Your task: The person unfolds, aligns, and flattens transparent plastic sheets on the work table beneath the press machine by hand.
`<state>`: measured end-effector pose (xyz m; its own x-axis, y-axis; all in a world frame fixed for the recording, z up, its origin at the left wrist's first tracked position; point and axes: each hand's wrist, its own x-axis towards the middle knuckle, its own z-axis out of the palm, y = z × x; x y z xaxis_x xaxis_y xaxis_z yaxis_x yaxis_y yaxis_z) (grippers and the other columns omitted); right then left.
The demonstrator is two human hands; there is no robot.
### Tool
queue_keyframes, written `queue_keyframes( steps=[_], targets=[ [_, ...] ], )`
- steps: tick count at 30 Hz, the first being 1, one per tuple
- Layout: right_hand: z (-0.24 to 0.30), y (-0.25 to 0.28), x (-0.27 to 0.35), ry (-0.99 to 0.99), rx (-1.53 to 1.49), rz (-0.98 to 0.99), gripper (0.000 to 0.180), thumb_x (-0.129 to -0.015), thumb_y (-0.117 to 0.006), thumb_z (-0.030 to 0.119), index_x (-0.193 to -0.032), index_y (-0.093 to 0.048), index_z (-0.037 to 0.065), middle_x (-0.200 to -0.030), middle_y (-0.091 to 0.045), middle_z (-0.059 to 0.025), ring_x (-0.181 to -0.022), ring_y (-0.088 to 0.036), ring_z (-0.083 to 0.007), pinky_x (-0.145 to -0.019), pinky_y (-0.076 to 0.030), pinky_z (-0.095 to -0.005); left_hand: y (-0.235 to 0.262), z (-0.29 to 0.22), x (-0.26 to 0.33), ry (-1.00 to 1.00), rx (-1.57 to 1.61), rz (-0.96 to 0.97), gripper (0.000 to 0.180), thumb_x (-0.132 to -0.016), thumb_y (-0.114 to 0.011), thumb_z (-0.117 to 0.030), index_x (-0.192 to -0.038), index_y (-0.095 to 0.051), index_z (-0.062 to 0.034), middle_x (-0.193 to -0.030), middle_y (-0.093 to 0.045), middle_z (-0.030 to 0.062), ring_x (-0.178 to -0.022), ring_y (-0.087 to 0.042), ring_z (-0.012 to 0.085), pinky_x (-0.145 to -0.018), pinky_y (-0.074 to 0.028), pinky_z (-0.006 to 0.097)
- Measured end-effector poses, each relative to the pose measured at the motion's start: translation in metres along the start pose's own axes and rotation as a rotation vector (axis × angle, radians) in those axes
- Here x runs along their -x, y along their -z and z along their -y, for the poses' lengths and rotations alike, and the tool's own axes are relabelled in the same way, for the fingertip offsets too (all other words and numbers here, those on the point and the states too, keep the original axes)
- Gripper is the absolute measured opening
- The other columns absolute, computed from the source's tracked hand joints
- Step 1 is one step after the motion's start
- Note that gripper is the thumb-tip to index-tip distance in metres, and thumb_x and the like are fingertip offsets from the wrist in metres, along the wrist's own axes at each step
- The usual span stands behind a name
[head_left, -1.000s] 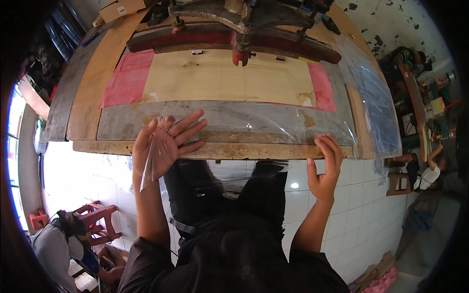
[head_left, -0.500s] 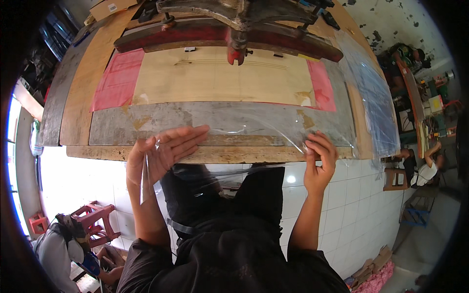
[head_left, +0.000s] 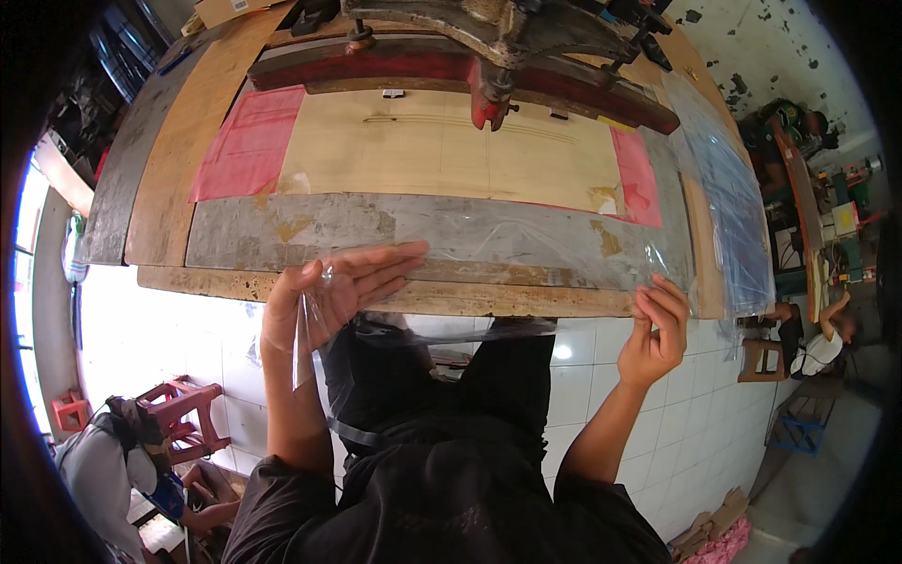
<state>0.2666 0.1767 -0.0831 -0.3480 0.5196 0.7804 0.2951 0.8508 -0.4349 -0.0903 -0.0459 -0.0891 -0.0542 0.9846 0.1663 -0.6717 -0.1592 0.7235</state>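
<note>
A clear plastic sheet (head_left: 526, 246) stretches between my two hands along the near edge of the worktable (head_left: 470, 295). My left hand (head_left: 324, 299) has its fingers straight and together, pointing right. Its thumb lies over the sheet beside the forefinger, and a folded corner of film hangs down past the wrist. At the right, my right hand (head_left: 660, 329) pinches the sheet's other end between thumb and curled fingers. Beyond the hands lies a pale yellow board (head_left: 451, 146) with pink strips (head_left: 249, 141) at its ends, on a grey plate (head_left: 310, 226).
A heavy metal press with a red bar (head_left: 413, 68) spans the far side, above the board. Stacked clear film (head_left: 733, 216) covers the table's right side. Red stools (head_left: 188, 418) and a seated person are at lower left; other people sit by a bench at far right.
My right hand has moved right and slightly nearer, drawing the sheet wider. My left hand keeps its flat pose. The whole view has shifted a little.
</note>
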Motion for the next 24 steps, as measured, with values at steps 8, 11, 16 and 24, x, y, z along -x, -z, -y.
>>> queue_keyframes(
  steps=[8,11,16,24],
  targets=[
    [0.006,0.005,-0.007,0.035,0.057,-0.017,0.023,-0.085,-0.078,-0.009,-0.102,-0.078,0.007,-0.105,-0.077,-0.0061,-0.112,-0.07,-0.0328,-0.099,-0.054,-0.0435,-0.009,-0.006,0.0,0.072,-0.038,-0.045,0.088,-0.101,-0.052,-0.062,-0.155,-0.049,0.0078,-0.161,-0.041,0.0409,-0.156,-0.037,0.0485,-0.13,-0.023,0.053],
    [-0.004,-0.003,0.0,-0.037,0.133,0.064,0.022,-0.086,-0.077,-0.007,-0.104,-0.078,0.007,-0.107,-0.076,-0.0064,-0.114,-0.07,-0.0295,-0.102,-0.05,-0.0424,-0.005,-0.005,-0.002,0.09,-0.016,0.031,0.098,-0.097,-0.052,-0.073,-0.155,-0.049,0.0056,-0.157,-0.044,0.0428,-0.152,-0.041,0.0529,-0.13,-0.022,0.058],
    [-0.014,-0.013,0.013,-0.104,0.133,0.12,0.021,-0.088,-0.077,-0.004,-0.105,-0.079,0.007,-0.11,-0.076,-0.0056,-0.117,-0.069,-0.0284,-0.105,-0.047,-0.0414,-0.003,-0.003,0.009,0.139,-0.149,-0.01,0.087,-0.1,-0.048,-0.062,-0.146,-0.056,0.0121,-0.146,-0.055,0.0427,-0.145,-0.05,0.0513,-0.128,-0.028,0.053],
    [-0.014,-0.016,0.012,-0.152,0.155,0.15,0.014,-0.094,-0.077,0.007,-0.107,-0.079,0.009,-0.114,-0.077,-0.0031,-0.122,-0.068,-0.0256,-0.11,-0.042,-0.0408,-0.026,-0.018,0.004,0.156,-0.04,-0.101,0.071,-0.092,-0.047,-0.043,-0.114,-0.071,0.0195,-0.108,-0.072,0.0399,-0.122,-0.066,0.0471,-0.116,-0.042,0.045]
  ],
)
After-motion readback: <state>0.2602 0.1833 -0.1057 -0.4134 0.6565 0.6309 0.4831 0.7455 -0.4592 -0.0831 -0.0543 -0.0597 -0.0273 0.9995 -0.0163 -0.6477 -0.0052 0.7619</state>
